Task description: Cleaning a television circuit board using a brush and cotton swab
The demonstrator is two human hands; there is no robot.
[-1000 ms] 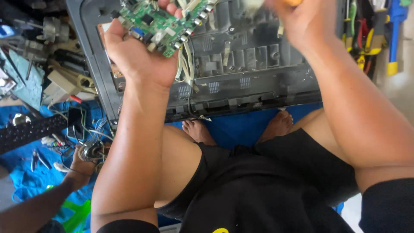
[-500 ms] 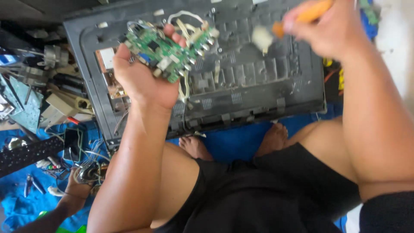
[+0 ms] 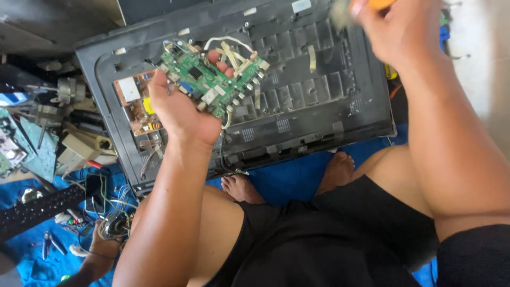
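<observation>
Green circuit board (image 3: 212, 85) held up in left hand (image 3: 180, 114), tilted, thumb on near edge and fingertips showing red past far edge; white flat cables curling off its top; board raised over open back of a dark grey monitor shell (image 3: 319, 101) lying flat on the floor. Right hand (image 3: 404, 32) closed round an orange-handled tool (image 3: 380, 4), blurred, at top edge of view, pale blurred tip beside it, kind not readable. Inside shell, left part: brown power board (image 3: 135, 103) with yellow and white components; ribbed grey plastic across the rest. Blue cloth (image 3: 289, 178) spread on floor beneath shell; bare feet (image 3: 287, 180) resting on it against shell's near edge; black shorts over crossed legs. Left of shell: heap of scrap parts, more green boards (image 3: 32, 151), loose wires; dark phone (image 3: 95, 191) lying face up; black keyboard (image 3: 37, 210) at an angle. Another person's hand (image 3: 103, 247) at lower left among tangled wires. Pale bare floor at far right, brightly lit.
</observation>
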